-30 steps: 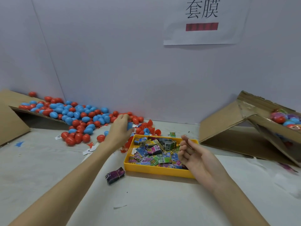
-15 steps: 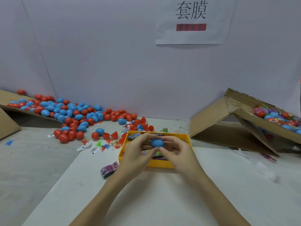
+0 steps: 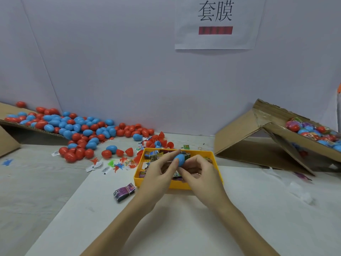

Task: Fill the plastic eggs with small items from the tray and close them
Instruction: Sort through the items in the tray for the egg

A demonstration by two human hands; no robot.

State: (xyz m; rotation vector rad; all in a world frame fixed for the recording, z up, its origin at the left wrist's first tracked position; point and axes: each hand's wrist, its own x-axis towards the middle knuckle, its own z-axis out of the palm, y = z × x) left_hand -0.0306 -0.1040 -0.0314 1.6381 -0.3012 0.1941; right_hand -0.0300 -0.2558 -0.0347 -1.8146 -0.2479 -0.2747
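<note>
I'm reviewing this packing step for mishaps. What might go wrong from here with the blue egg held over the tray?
1. The blue egg is pinched only at the fingertips of the left hand and right hand; it may slip into the yellow tray.
2. Pulled apart, a half could roll among the loose eggs and be lost.

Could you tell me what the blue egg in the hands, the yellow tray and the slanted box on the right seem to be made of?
Blue egg: likely smooth plastic, with an even colour and a soft sheen.
Yellow tray: probably moulded plastic, with uniform colour and thin straight walls.
Slanted box: brown cardboard, matt, with creased flaps and what looks like shiny tape at its ridge.
</note>
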